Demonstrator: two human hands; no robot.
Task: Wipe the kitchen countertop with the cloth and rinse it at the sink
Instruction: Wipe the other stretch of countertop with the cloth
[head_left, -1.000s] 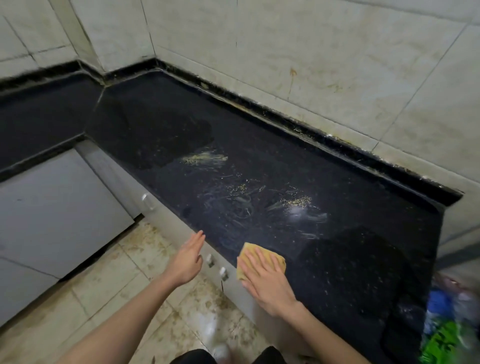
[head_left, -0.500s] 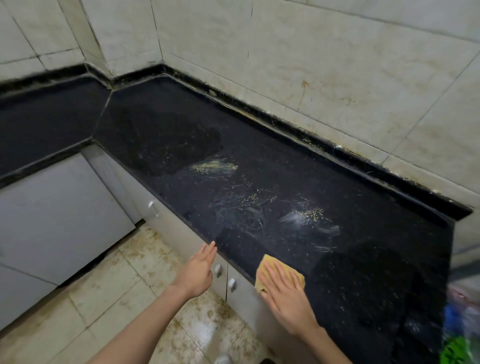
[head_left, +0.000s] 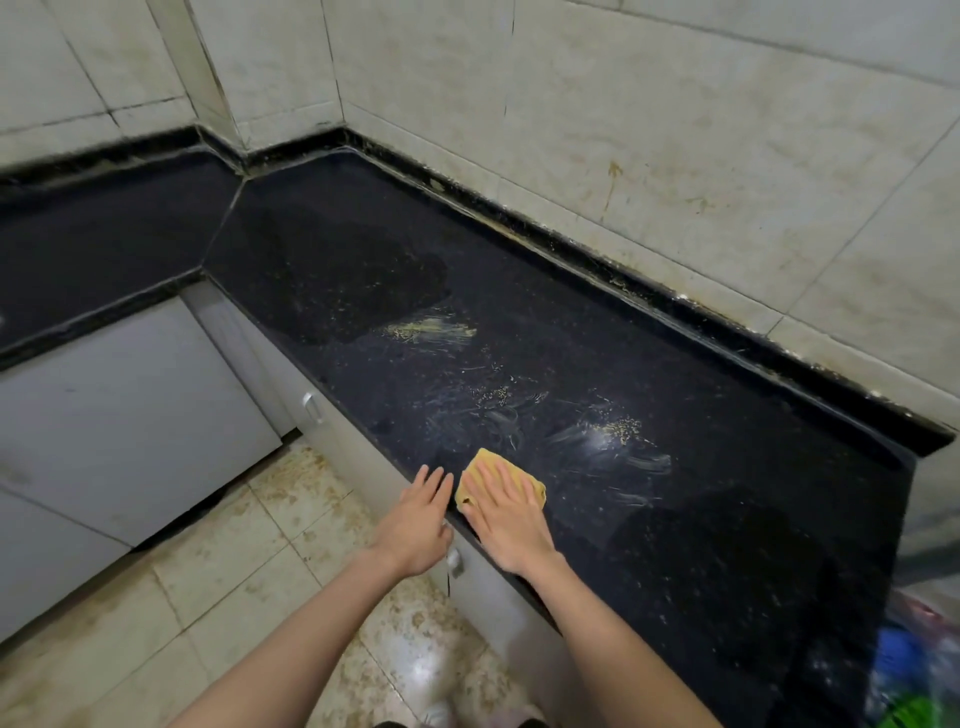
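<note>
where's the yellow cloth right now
In the head view, the yellow cloth lies flat under the right hand at the front edge of the black countertop, beside the left hand.

Pale, stained wall tiles (head_left: 649, 135) climb behind the work area, meeting in a corner at upper left, with a dark, grimy upstand strip (head_left: 623, 275) running along their foot. Below sit grey cabinet doors (head_left: 119, 415) with small metal handles (head_left: 310, 406). The floor (head_left: 218, 587) is beige tile, blotched with brown marks and catching a soft glare. At lower right, blurred colourful plastic bags (head_left: 914, 670).
</note>
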